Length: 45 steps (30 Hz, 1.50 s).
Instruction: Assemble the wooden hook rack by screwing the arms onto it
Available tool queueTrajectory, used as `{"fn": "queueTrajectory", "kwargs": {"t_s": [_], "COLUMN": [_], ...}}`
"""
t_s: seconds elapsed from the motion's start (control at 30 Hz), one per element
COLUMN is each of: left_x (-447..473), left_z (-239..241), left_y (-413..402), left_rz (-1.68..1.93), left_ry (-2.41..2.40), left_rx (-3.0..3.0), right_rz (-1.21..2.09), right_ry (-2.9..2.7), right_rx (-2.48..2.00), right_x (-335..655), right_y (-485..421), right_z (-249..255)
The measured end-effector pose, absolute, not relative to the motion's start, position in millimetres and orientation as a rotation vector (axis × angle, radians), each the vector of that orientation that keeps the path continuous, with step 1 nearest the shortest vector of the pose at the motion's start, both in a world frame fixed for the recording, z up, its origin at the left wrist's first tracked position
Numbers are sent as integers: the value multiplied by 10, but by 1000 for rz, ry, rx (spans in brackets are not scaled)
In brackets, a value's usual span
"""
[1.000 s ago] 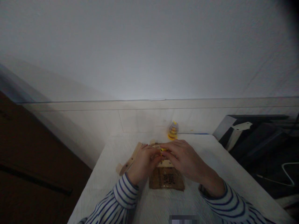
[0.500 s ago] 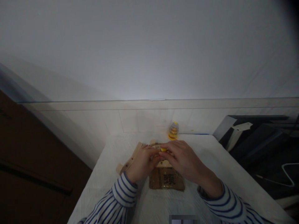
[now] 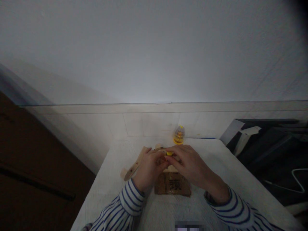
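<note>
My right hand (image 3: pixel 192 167) pinches a small yellow screwdriver (image 3: pixel 169 153) between thumb and fingers. Only its yellow handle shows. My left hand (image 3: pixel 149 168) meets it from the other side, thumb and index finger pressed together beside the handle; what they hold is hidden. Under both hands lies a pale wooden piece (image 3: pixel 171 169), partly covered, over a flat brown cardboard piece (image 3: pixel 172 183) with dark printing. A wooden strip with holes (image 3: pixel 133 167) slants out at the left of my left hand.
A clear cone-shaped screwdriver case (image 3: pixel 179 136) with a yellow base stands at the back of the white-covered table (image 3: pixel 101 192), near the wall. Dark panels (image 3: pixel 267 144) with a white bracket lean at the right. A brown wooden surface (image 3: pixel 36 160) is at the left.
My left hand and forearm have shifted slightly to the right, and the slanting wooden strip looks a little turned. Both hands remain together around the yellow screwdriver.
</note>
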<state>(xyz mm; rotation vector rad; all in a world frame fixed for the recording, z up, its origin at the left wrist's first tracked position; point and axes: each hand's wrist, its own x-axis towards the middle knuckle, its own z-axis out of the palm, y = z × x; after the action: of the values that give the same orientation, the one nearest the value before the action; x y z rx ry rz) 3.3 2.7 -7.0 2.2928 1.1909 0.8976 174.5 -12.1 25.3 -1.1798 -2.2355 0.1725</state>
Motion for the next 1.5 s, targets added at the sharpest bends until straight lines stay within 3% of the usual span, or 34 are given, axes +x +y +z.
{"fn": "queueTrajectory", "kwargs": {"t_s": [0.43, 1.5], "left_x": [60, -24], "left_z": [-58, 42], "left_y": [24, 25], "left_rz": [873, 810], "left_ry": [1208, 978], "left_rx": [2304, 2399], "right_rz": [209, 105], "right_ry": [-2281, -2264], "right_rx": [-1041, -1197], "right_x": [1810, 1774], "right_y": [-132, -151], "right_z": [297, 254]}}
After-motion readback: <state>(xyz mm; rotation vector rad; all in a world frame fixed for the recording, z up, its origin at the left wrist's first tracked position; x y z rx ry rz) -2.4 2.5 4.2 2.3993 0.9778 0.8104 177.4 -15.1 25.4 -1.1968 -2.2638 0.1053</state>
